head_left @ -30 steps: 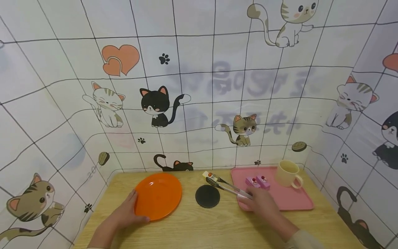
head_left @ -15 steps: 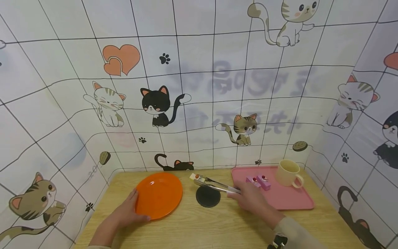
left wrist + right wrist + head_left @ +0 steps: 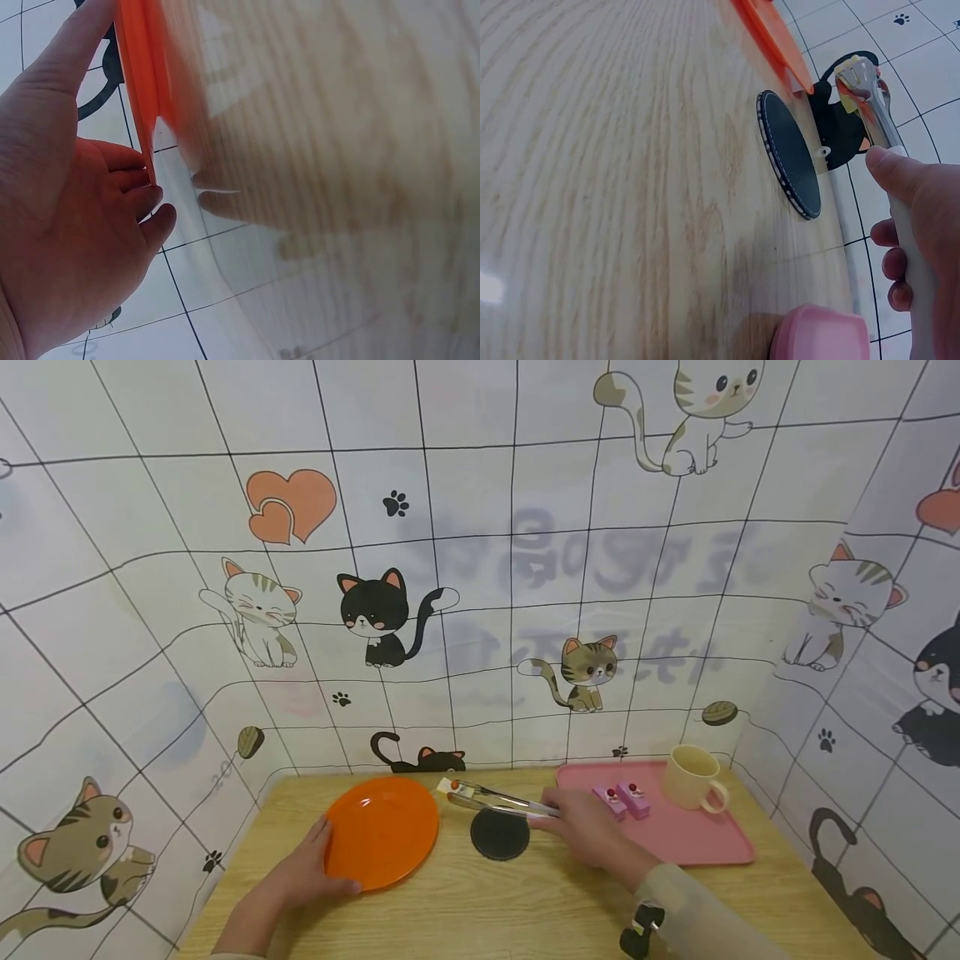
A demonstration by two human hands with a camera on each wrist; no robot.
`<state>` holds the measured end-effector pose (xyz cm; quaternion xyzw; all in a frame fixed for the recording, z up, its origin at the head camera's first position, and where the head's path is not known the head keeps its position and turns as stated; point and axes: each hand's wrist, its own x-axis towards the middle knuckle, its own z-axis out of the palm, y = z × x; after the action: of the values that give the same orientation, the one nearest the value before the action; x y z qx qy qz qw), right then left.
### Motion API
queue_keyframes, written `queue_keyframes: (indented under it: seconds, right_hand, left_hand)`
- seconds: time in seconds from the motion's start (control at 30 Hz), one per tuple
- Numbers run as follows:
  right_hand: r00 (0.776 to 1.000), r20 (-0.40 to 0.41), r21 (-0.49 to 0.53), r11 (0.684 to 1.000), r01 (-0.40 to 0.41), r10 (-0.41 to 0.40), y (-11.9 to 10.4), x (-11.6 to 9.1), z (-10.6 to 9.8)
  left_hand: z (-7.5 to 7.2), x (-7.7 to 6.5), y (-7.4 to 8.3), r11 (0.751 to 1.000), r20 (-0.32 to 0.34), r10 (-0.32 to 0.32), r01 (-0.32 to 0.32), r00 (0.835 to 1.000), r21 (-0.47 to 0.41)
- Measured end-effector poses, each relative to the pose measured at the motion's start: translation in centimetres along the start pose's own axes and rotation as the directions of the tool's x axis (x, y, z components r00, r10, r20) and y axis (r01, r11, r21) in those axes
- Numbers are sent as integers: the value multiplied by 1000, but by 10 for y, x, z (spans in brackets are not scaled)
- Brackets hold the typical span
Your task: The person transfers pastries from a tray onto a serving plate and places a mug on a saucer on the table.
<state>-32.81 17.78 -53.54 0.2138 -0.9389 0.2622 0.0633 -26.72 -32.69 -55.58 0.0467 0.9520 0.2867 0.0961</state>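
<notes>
My left hand [image 3: 300, 864] holds the left rim of an orange plate [image 3: 384, 831], fingers at its far left edge and thumb along the near edge. In the left wrist view the fingertips are right at the plate's edge [image 3: 139, 82]. My right hand [image 3: 585, 831] grips metal tongs [image 3: 501, 802] by their pale handle. Between the tong tips is a small yellow-and-white toy cake piece [image 3: 450, 787] with an orange-red top. It is raised close to the plate's right rim. In the right wrist view the thumb lies on top of the tongs [image 3: 885, 124], fingers wrapped beneath.
A round black coaster [image 3: 500, 837] lies below the tongs. At right, a pink tray [image 3: 697, 842] bears two pink-purple toy cake pieces [image 3: 633, 800] and a cream mug [image 3: 688, 777]. A cat-patterned wall covering [image 3: 480, 610] encloses the wooden table [image 3: 487, 910].
My right hand has moved left, carrying the cake piece in the tongs from beyond the coaster to beside the plate. My left hand and the plate have stayed in place.
</notes>
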Motion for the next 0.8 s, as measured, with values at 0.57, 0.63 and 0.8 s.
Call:
queue_keyframes:
  seconds: [0.57, 0.63, 0.8]
  right_hand:
    - [994, 69, 25, 996, 85, -87, -18, 37, 17]
    - [991, 58, 11, 993, 117, -118, -17, 41, 20]
    - [985, 49, 16, 986, 166, -167, -17, 48, 28]
  left_hand:
    - [0, 0, -3, 1000, -10, 10, -10, 1000, 9]
    - [0, -1, -3, 1000, -13, 16, -16, 1000, 4]
    - [1, 0, -3, 1000, -14, 15, -15, 1000, 0]
